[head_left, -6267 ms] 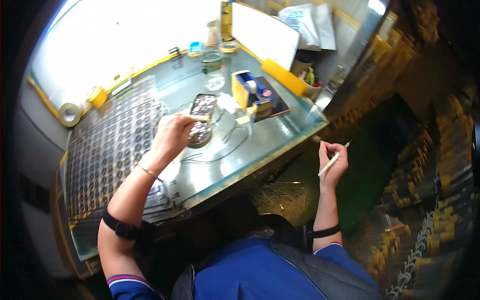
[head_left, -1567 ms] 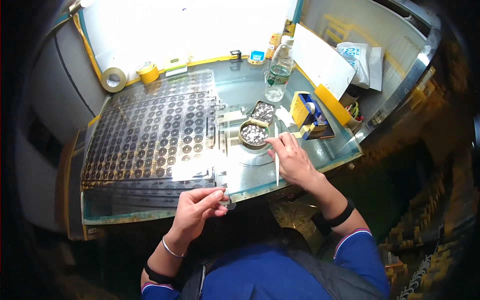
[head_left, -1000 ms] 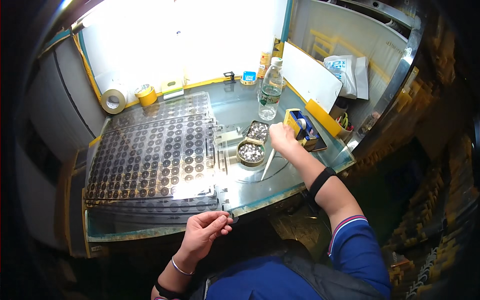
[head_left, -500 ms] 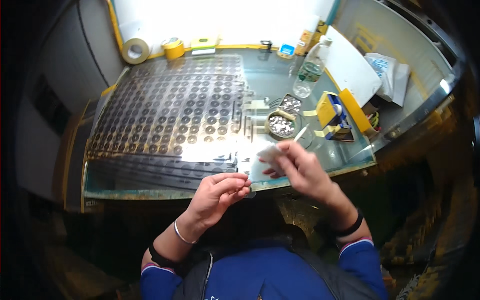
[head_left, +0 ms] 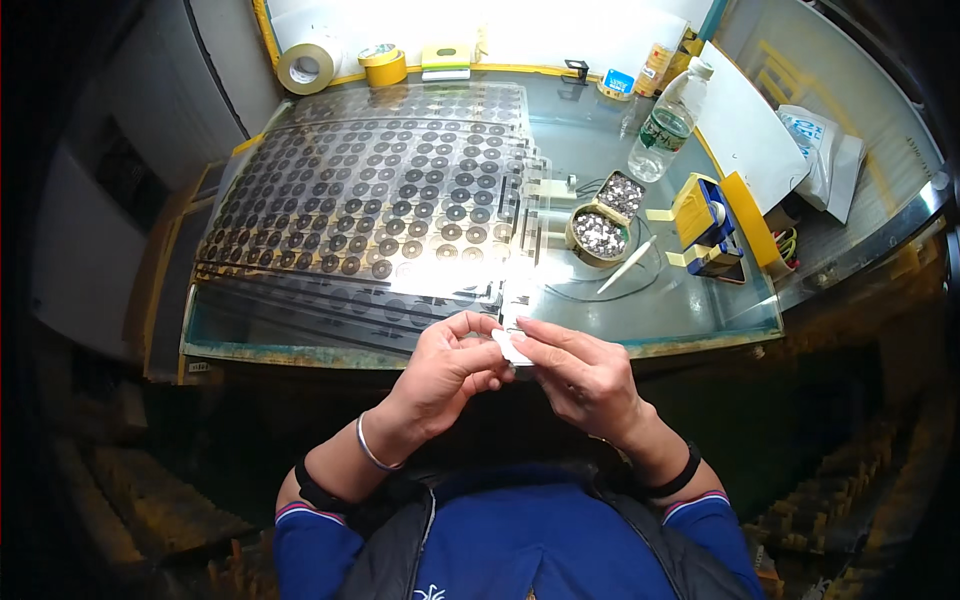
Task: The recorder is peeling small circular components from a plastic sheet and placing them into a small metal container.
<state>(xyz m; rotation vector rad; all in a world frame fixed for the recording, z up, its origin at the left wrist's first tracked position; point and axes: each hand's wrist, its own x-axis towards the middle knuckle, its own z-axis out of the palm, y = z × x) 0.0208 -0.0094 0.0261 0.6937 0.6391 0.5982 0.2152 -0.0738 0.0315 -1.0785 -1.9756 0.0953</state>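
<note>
Both hands meet just above the near edge of the glass-topped table. Between my fingertips is a small white piece of soft-looking material, perhaps a folded wipe. My right hand pinches it from the right, with the index finger lying along its top. My left hand is closed in a pinch at its left end; a small clear thing seems to stick out below the fingers, too small to name. Beyond my left hand, transparent film sheets printed with rows of dark rings lie stacked on the glass.
Right of the sheets stand a round tin of small shiny bits, a white pen-like stick, a clear bottle and a blue-yellow tape dispenser. Tape rolls line the back edge. A white board leans at right.
My right hand has come left and down, bringing the white piece against my left fingertips. The left hand has risen slightly. The view has shifted, so the table sits higher and further right.
</note>
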